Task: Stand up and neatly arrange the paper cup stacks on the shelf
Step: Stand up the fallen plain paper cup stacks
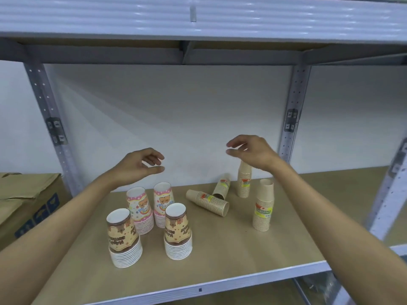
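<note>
Hovering empty, fingers loosely curled: left hand, right hand. Shelf: six paper cup stacks standing mid-frame, two lying; front edge clear; labels illegible.

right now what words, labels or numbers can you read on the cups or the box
Nothing can be quoted with confidence.
Brown printed cup stacks: dark lettering, upside down and blurred.
Pink bear-print stacks: small text, unreadable.
Plain kraft stacks, standing and fallen: yellow labels, print too small.
Cardboard box: blue printed marks, no legible words.
</note>
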